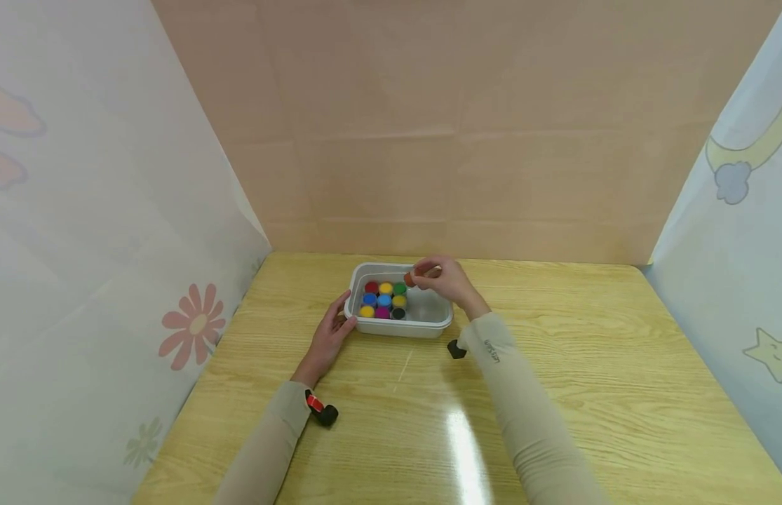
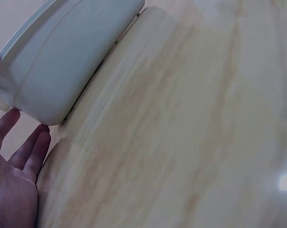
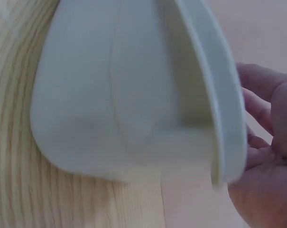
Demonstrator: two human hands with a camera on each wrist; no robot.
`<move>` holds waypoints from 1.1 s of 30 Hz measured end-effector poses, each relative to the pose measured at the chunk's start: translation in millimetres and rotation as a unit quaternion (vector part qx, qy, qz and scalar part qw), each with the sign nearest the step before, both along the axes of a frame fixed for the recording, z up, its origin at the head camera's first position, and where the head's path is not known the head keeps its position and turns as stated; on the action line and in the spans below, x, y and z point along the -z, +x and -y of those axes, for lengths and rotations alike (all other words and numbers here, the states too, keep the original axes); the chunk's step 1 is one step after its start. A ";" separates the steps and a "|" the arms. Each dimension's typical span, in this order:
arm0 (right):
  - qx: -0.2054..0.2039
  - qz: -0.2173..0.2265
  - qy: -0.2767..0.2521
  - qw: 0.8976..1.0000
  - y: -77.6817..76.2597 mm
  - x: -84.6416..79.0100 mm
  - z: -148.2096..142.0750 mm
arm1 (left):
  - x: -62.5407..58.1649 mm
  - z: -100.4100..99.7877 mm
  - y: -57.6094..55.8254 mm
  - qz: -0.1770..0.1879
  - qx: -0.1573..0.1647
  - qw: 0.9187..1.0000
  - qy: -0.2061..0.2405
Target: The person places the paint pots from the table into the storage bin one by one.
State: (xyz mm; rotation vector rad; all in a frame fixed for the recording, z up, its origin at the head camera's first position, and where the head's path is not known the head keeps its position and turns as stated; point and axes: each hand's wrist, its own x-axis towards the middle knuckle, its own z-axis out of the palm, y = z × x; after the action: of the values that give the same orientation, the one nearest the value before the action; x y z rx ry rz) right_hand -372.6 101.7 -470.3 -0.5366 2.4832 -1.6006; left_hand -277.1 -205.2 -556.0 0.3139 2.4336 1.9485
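Observation:
A white plastic tub [image 1: 400, 327] stands on the table. Small round pots with coloured tops, including a blue pot [image 1: 369, 299] and a black-topped pot [image 1: 398, 313], sit in rows in its left part. My right hand [image 1: 442, 278] pinches a small reddish-brown pot [image 1: 409, 280] over the tub's far right side. In the right wrist view, the tub's end wall hides that pot from sight. At the tub's near left corner is my left hand [image 1: 329, 338], thumb by the front rim and fairly straight fingers along the end. The left wrist view has its fingertips [image 2: 42, 129] right at the tub's lower corner.
The wooden table [image 1: 592, 365] ends at a brown paper backdrop [image 1: 454, 168]. Pale printed sheets flank it, the left sheet [image 1: 113, 231] with flowers, the right sheet [image 1: 738, 280] with stars. A black wrist camera [image 1: 327, 415] juts from the left sleeve.

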 end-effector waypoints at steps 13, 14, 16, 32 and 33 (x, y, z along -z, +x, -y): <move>0.013 -0.014 0.047 0.999 3.8 0.8 7.4 | 0.4 -4.5 1.9 -0.024 -0.011 1.000 -0.008; 0.013 -0.015 0.049 0.999 4.2 0.1 7.0 | 0.1 -4.9 1.9 -0.024 -0.011 1.000 -0.008; 0.013 -0.020 0.058 0.998 4.7 -1.0 5.8 | -0.7 -5.5 2.0 -0.022 -0.009 1.000 -0.006; 0.031 -0.069 0.137 0.988 -0.1 2.4 10.3 | 0.0 -3.3 2.0 -0.014 -0.014 1.000 -0.003; 0.034 -0.069 0.144 0.987 0.2 2.0 11.1 | 0.4 -3.2 2.0 -0.014 -0.015 1.000 -0.003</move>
State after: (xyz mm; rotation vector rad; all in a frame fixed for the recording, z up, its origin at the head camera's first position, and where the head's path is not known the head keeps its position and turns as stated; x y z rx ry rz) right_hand -372.4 90.6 -472.3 -0.5407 2.7978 -1.2280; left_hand -275.1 -202.0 -556.4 0.3094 2.4752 1.9613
